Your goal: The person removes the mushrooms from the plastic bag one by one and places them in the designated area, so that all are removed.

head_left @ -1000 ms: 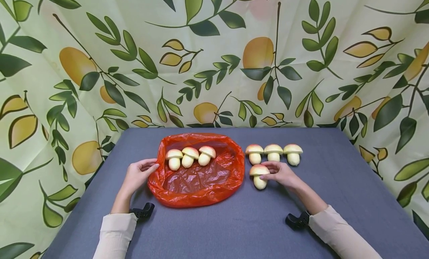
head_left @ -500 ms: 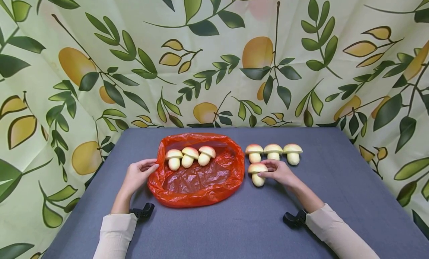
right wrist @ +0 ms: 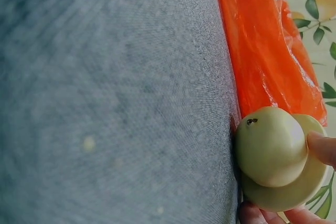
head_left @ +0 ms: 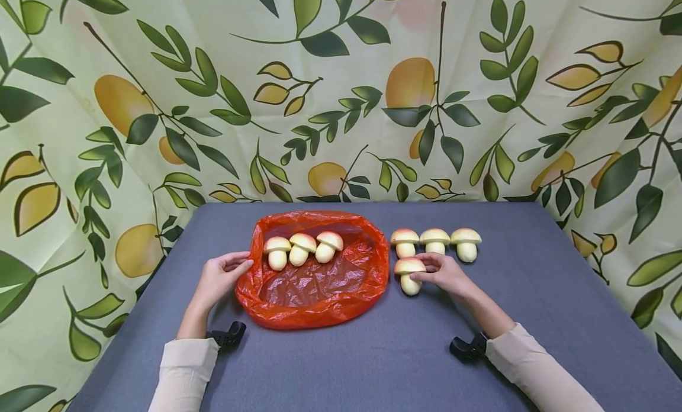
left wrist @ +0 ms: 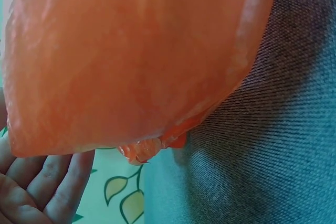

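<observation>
A red plastic bag (head_left: pixel 319 317), its mouth spread wide, lies on the table with three toy mushrooms (head_left: pixel 302 249) inside along its back. At the bag's left rim my left hand (head_left: pixel 215 279) pinches the plastic between thumb and fingers; the left wrist view shows those fingers (left wrist: pixel 68 187) partly behind the orange-red film (left wrist: pixel 131 66). Just right of the bag, my right hand (head_left: pixel 444 274) holds another mushroom (head_left: pixel 410 285) by its cap. Seen from the right wrist, its pale stem end (right wrist: pixel 273 150) faces the camera, close over the cloth.
Three more mushrooms stand in a row behind my right hand: a left one (head_left: pixel 404 240), a middle one (head_left: pixel 434 240) and a right one (head_left: pixel 466 244). Grey-blue cloth (head_left: pixel 341 370) covers the table. A leaf-and-fruit patterned curtain (head_left: pixel 341 134) rises behind its back edge.
My right hand and its mushroom have shifted slightly left and back, nearer the bag, then stayed put over the last half second. The left hand and the bag hold still.
</observation>
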Action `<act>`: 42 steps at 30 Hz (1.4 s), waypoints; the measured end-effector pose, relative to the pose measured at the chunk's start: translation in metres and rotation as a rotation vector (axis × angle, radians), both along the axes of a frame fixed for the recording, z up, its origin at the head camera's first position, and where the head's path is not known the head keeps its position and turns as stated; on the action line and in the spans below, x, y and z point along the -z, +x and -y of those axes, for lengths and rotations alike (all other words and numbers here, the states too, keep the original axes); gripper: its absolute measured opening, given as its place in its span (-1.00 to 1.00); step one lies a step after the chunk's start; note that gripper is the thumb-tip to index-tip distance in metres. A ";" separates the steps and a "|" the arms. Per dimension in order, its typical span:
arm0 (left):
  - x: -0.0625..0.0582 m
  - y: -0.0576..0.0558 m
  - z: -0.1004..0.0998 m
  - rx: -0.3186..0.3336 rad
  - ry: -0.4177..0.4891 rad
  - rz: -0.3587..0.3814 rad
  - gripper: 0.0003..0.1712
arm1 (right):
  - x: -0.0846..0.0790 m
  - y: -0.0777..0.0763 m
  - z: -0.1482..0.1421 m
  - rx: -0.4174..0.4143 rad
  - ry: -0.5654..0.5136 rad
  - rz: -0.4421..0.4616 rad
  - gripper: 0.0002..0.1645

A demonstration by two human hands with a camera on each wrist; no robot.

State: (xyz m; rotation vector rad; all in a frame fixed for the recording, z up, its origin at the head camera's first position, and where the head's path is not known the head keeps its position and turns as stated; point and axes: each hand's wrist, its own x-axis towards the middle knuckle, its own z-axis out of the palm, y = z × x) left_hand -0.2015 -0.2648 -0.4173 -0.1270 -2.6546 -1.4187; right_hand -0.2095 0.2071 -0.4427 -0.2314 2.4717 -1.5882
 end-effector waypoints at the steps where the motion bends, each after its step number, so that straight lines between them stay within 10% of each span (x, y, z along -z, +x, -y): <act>1: 0.000 0.000 0.000 0.001 0.002 0.004 -0.55 | 0.000 0.000 0.000 0.000 0.001 0.000 -0.32; 28: -0.002 -0.001 0.000 -0.002 -0.033 0.071 -0.57 | -0.036 0.014 -0.006 0.079 0.014 -0.070 -0.36; 42: -0.001 -0.002 0.001 -0.010 -0.029 0.063 -0.57 | -0.047 0.027 0.016 -0.062 -0.099 -0.106 -0.40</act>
